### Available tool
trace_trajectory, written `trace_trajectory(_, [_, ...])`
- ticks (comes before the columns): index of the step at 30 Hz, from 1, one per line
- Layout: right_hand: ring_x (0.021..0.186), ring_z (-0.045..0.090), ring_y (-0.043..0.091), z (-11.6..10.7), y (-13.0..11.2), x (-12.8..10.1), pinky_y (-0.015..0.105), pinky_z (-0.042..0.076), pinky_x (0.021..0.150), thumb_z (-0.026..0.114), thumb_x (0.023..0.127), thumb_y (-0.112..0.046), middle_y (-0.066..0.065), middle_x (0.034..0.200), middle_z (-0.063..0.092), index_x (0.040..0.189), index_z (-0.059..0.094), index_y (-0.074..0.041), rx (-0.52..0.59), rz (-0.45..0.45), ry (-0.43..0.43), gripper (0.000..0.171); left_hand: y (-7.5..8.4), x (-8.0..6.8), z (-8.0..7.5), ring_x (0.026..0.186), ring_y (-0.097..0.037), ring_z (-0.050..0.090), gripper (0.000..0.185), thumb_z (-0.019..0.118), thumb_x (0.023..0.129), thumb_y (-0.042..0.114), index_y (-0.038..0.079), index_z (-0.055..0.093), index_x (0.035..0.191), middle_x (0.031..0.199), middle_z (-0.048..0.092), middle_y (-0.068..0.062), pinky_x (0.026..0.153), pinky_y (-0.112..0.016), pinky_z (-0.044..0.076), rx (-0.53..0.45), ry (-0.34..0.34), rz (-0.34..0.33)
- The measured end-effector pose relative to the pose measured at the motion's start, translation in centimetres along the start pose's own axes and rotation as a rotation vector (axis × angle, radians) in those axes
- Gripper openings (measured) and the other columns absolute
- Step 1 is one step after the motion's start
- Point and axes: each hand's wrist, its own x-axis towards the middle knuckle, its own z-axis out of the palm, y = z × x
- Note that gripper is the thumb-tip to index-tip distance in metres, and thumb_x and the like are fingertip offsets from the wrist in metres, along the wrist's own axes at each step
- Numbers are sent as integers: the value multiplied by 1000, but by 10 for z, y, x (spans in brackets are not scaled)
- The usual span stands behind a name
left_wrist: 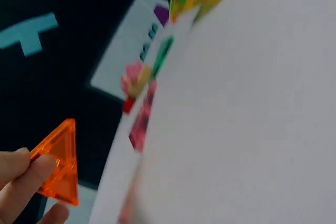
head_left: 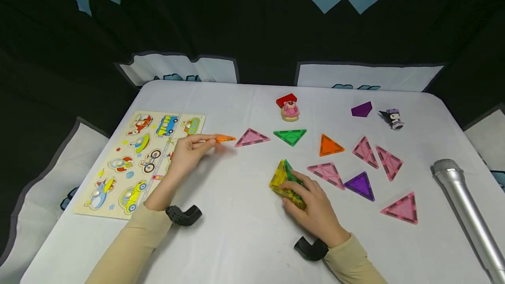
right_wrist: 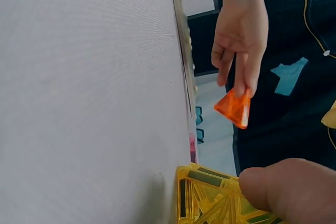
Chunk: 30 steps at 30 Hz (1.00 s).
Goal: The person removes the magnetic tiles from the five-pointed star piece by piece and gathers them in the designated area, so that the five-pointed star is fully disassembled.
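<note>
My left hand pinches an orange triangular magnetic tile between thumb and fingers. In the right wrist view that orange tile hangs from the fingertips, above the table. My right hand grips yellow and green magnetic tiles that sit together on the table, thumb at the near side. The right wrist view shows the thumb against the yellow tile. A pink triangle tile lies just right of the held orange one. Beyond the right hand is a green triangle tile.
Further right lie another orange tile, a purple tile and several pink tiles. Two small figurines, one pink, stand at the back. A picture puzzle board is under the left forearm's side; a silver microphone lies right.
</note>
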Motion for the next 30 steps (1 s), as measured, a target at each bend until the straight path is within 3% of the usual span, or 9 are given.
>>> trace_trajectory(3, [109,47,29,0,0,-1,51,38,85,68,80,-25,8,132,44,109,62,-25,1,6,-2,29,-3,15,-2,60,-11,46,30,61,87,26,10,64,113,87,67,-16,49,-24,32,143,16,26])
trace_trajectory(6, [109,47,29,1,-1,-1,51,38,84,68,80,-25,8,132,44,109,62,-26,10,17,-7,29,-7,24,6,89,-23,59,37,57,90,21,7,55,124,110,61,-17,67,-33,45,261,-100,56])
trace_trajectory(8, [108,47,28,2,-1,-2,51,38,84,68,80,-25,7,133,44,109,62,-27,15,20,-7,29,-9,25,13,115,-32,46,45,55,91,19,3,45,132,126,50,-20,88,-43,40,327,-195,64])
trace_trajectory(10, [108,47,28,3,-2,-2,50,38,84,68,80,-25,7,133,44,109,62,-27,16,18,-7,30,-11,25,18,125,-35,34,53,54,91,19,2,35,137,133,41,-22,98,-47,30,363,-263,71])
trace_trajectory(13, [107,47,27,3,-2,-2,49,39,83,68,80,-24,7,132,44,109,62,-27,13,11,-6,30,-8,18,24,124,-35,35,57,55,90,18,2,31,139,130,45,-23,99,-47,28,398,-285,92])
trace_trajectory(17, [107,47,26,2,-2,-2,49,39,83,68,80,-24,7,132,44,109,62,-27,3,12,-7,30,2,3,34,105,-30,54,47,59,88,16,3,46,131,105,63,-15,89,-44,39,412,-276,153])
trace_trajectory(21, [108,46,28,-1,-1,-2,51,38,84,69,80,-25,8,132,44,109,62,-26,-3,14,-5,30,11,-11,51,87,-18,59,35,61,87,16,7,57,120,91,65,-3,78,-37,45,383,-382,250])
trace_trajectory(26, [108,48,24,-1,-1,-1,49,38,83,66,82,-27,5,129,48,112,61,-25,3,7,-16,30,16,-18,80,94,-15,58,39,60,88,21,8,54,124,99,64,-3,85,-36,42,321,-556,326])
trace_trajectory(30, [108,49,20,0,-1,-1,46,39,79,64,85,-30,0,127,51,117,59,-25,12,-4,-28,33,17,-18,100,107,-22,51,49,60,88,24,5,46,130,116,58,-10,92,-39,38,280,-580,333])
